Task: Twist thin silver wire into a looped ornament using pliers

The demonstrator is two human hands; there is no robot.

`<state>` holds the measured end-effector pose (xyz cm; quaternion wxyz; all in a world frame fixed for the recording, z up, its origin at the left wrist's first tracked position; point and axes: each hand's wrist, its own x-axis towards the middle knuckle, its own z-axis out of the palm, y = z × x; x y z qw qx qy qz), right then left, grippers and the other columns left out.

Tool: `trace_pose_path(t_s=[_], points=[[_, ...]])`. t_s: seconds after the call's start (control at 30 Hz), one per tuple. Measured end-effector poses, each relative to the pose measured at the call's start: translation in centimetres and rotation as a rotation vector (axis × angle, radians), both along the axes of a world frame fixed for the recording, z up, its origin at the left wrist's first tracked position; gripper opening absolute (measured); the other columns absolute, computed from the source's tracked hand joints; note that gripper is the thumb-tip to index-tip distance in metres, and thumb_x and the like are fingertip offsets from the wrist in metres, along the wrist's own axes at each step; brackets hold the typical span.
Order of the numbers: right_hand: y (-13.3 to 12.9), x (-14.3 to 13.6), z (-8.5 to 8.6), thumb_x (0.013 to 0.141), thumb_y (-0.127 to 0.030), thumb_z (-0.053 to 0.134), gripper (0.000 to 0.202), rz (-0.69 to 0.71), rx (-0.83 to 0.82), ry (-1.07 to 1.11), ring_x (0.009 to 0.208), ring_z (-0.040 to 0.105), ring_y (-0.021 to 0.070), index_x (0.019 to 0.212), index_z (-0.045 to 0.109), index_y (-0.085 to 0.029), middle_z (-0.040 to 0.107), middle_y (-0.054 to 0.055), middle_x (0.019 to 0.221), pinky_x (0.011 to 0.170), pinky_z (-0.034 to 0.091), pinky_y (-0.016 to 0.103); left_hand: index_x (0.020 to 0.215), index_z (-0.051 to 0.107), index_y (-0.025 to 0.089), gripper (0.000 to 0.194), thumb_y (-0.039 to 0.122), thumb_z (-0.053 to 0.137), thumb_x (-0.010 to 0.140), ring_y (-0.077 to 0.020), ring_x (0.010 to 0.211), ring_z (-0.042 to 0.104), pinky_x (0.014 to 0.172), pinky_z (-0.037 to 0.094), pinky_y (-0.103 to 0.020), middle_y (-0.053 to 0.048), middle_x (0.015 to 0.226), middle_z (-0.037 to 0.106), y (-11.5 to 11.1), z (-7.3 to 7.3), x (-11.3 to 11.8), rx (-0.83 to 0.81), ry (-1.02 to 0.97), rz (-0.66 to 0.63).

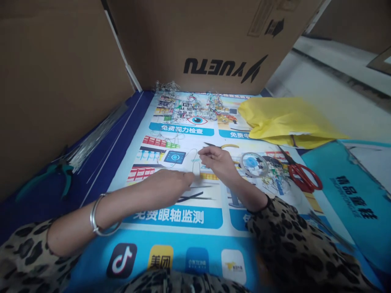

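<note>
My left hand (172, 185), with a silver bangle on its wrist, is closed just left of the middle, its fingertips pinched on a thin bent wire (199, 165). Opposite it, my right hand (218, 162) pinches the upper part of the wire between thumb and fingers. The wire curves in a narrow loop between both hands, above a printed sheet. Behind my right hand lies a small tool with a yellow handle (229, 145) and dark tip. To its right are a clear ring-shaped roll (265, 166) and a tangle of thin wires with coloured bits (277, 179).
Red-handled scissors (305, 176) lie at the right, beside a teal packet (345, 183) and a yellow bag (284, 118). Teal-handled pliers (69, 179) and straight wires (91, 142) lie at the left. Tangled wire pieces (210, 103) sit before a cardboard box wall (171, 44).
</note>
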<state>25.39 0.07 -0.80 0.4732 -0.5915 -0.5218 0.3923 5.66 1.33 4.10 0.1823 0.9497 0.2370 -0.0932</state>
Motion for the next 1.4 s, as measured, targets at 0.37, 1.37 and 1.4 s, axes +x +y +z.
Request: trace_pose_path(t_s=[0.37,1.37,1.4], points=[[0.0,0.0,0.0,0.071,-0.027,0.059,0.014,0.035,0.017,-0.08,0.065,0.056,0.012,0.081,0.063,-0.019,0.062,-0.001,0.072,0.06,0.044,0.024,0.084,0.059,0.021,0.02,0.02,0.039,0.085,-0.0153,0.071,0.057,0.053,0.029,-0.024,-0.001,0.087,0.064,0.2,0.7,0.3,-0.09,-0.072,-0.087],[-0.2,-0.1,0.5,0.071,-0.028,0.058,0.015,0.067,0.017,-0.105,0.061,0.054,0.0114,0.081,0.064,-0.019,0.062,-0.001,0.07,0.057,0.043,0.023,0.097,0.055,0.024,0.022,0.017,0.038,0.084,-0.0167,0.073,0.059,0.056,0.032,-0.023,0.0,0.09,0.065,0.1,0.5,0.4,-0.096,-0.089,-0.059],[-0.4,-0.1,1.0,0.072,-0.029,0.057,0.016,0.095,-0.002,-0.108,0.061,0.054,0.0114,0.082,0.064,-0.019,0.062,-0.001,0.07,0.056,0.043,0.023,0.095,0.055,0.023,0.021,0.016,0.038,0.084,-0.0167,0.071,0.059,0.055,0.031,-0.023,-0.001,0.088,0.065,0.2,0.6,0.4,-0.08,-0.083,-0.053]])
